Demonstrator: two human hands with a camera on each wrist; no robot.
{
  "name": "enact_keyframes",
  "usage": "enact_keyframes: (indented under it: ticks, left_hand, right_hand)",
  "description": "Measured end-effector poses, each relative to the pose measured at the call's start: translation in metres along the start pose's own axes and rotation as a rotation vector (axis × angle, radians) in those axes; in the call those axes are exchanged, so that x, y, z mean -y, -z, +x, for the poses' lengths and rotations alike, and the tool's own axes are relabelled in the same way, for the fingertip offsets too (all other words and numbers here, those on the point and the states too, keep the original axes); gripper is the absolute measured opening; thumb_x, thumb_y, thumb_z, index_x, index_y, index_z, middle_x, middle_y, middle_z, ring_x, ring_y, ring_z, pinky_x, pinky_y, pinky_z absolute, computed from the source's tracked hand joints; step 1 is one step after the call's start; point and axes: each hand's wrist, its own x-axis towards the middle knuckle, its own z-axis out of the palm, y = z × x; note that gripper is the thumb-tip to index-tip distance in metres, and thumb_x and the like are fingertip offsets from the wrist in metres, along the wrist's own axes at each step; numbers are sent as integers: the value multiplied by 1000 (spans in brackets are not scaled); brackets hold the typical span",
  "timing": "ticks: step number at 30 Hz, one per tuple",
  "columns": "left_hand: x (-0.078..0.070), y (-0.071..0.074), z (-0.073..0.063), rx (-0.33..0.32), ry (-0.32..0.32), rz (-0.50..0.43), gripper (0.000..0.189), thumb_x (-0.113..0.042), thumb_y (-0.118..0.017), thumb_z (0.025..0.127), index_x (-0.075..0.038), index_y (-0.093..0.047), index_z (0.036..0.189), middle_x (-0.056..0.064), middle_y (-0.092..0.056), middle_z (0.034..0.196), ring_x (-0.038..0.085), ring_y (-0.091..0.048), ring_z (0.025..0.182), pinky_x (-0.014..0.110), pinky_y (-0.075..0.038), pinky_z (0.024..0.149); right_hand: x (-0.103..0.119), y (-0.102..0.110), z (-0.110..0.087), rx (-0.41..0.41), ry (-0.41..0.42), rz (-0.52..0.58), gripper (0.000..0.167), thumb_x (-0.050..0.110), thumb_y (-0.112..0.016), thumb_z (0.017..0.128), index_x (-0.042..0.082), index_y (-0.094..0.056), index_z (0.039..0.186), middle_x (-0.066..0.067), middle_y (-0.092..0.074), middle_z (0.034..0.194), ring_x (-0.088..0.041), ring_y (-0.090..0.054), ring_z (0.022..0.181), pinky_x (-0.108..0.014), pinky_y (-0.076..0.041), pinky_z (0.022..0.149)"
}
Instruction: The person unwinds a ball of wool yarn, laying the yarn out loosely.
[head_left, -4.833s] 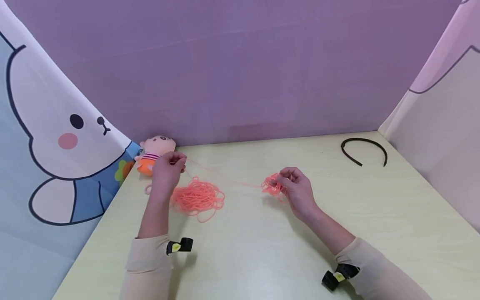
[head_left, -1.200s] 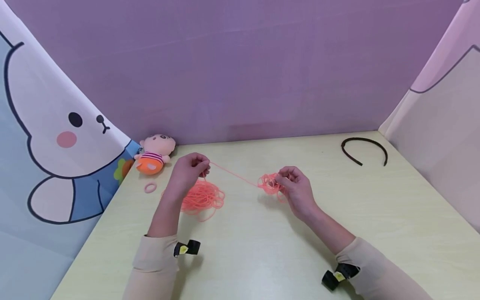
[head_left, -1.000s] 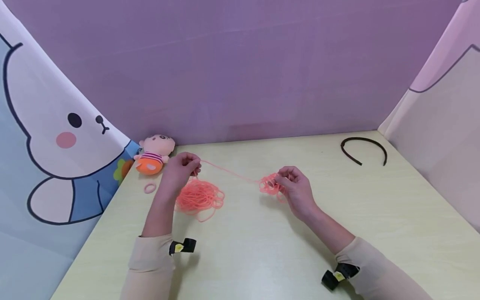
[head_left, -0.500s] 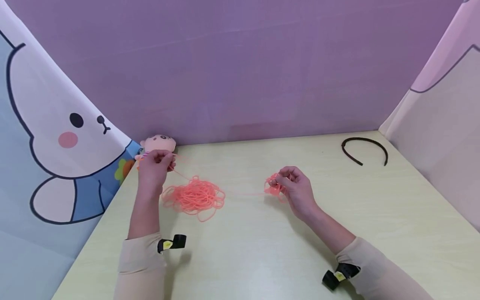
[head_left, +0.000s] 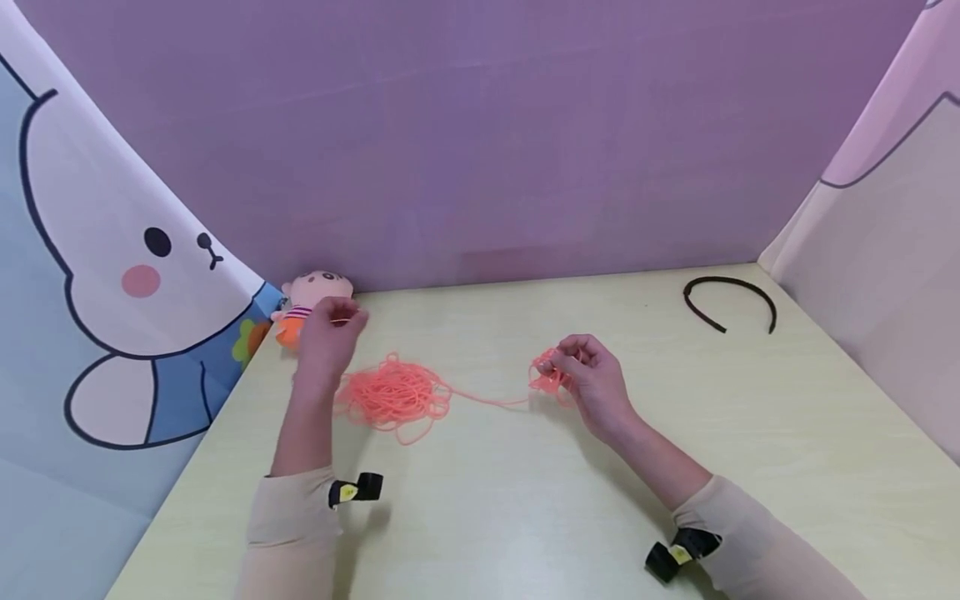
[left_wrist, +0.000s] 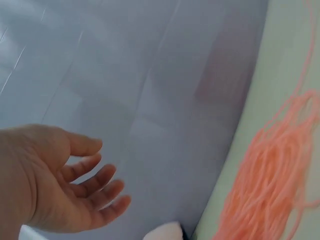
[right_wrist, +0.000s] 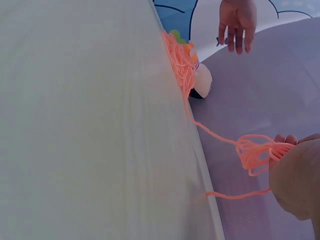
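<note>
A loose pile of coral-pink yarn [head_left: 395, 392] lies on the table, left of the middle. One strand runs from it to a small looped bundle of yarn [head_left: 546, 372], which my right hand [head_left: 597, 385] pinches just above the table. In the right wrist view, a loose tail of the strand hangs below that bundle. My left hand [head_left: 328, 337] is raised above the left side of the pile, in front of the doll. The left wrist view shows this left hand [left_wrist: 75, 182] with relaxed, slightly bent fingers and nothing between them.
A small plush doll [head_left: 315, 289] in orange stands at the back left, partly covered by my left hand. A black headband [head_left: 727, 280] lies at the back right. Purple cloth [head_left: 480, 150] closes off the table's [head_left: 525, 517] far edge.
Earlier my left hand pinched the strand and drew it between pile and bundle, moving left and right. Now it has let go, and the strand sags toward the table. My right hand has barely moved.
</note>
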Motion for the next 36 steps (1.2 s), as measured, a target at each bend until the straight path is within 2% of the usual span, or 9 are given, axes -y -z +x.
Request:
enact_keyframes:
  ticks: [4,9,13,17,22,27,32,36]
  left_hand:
    - [-3,-28,-3,130,-87,-3,31,-19,-63,101,-2,-58,126,16,-61,122,29,-58,110,39,-50,90]
    - [-4,-67,-12,277,-159,-2,26,-13,-67,98,-3,-60,121,14,-64,114,29,-61,107,38,-52,86]
    - [-4,-92,-21,386,-184,-35,24,-8,-69,95,-4,-61,118,12,-66,110,28,-62,105,38,-53,87]
    - [-3,-111,-30,485,-179,-85,25,-4,-71,93,-5,-62,116,11,-66,106,25,-63,101,38,-54,87]
    - [-1,-129,-41,593,-173,-115,27,-3,-72,93,-3,-60,116,13,-66,107,23,-64,100,39,-55,87]
    - [-1,-142,-52,687,-158,-117,41,-5,-74,91,2,-54,127,20,-66,115,25,-65,104,36,-56,87]
    - [-1,-150,-59,731,-151,-88,48,-10,-75,92,-1,-52,134,14,-68,116,23,-67,106,41,-55,88]
    - [-1,-151,-60,732,-146,-69,42,-10,-74,93,-2,-55,129,8,-72,101,26,-71,96,46,-55,85]
  right_hand:
    - [0,-1,-1,17,1,0,15,-9,-59,96,-1,-52,107,-7,-60,88,-21,-69,81,-30,-57,81]
    - [1,-2,-2,17,-2,7,16,-10,-58,96,-2,-51,108,-7,-58,89,-20,-68,80,-32,-57,83]
    - [2,-3,-2,18,-7,0,15,-10,-56,97,-2,-50,109,-7,-56,90,-19,-68,80,-32,-57,84]
    - [2,-3,-2,29,-1,-3,15,-10,-56,98,-1,-51,108,-8,-56,91,-20,-68,80,-32,-57,84]
    - [1,-3,-1,32,1,0,15,-9,-56,98,0,-51,108,-7,-55,92,-20,-67,81,-32,-57,84]
    - [2,-3,-2,28,-2,-1,14,-7,-57,98,1,-51,108,-7,-56,91,-19,-67,81,-32,-57,84]
    - [2,-2,-2,40,13,-7,14,-8,-57,98,2,-52,107,-7,-56,92,-19,-68,82,-31,-57,84]
    - [3,-2,-2,47,20,-4,14,-8,-56,98,2,-52,107,-6,-55,92,-20,-68,82,-32,-56,85]
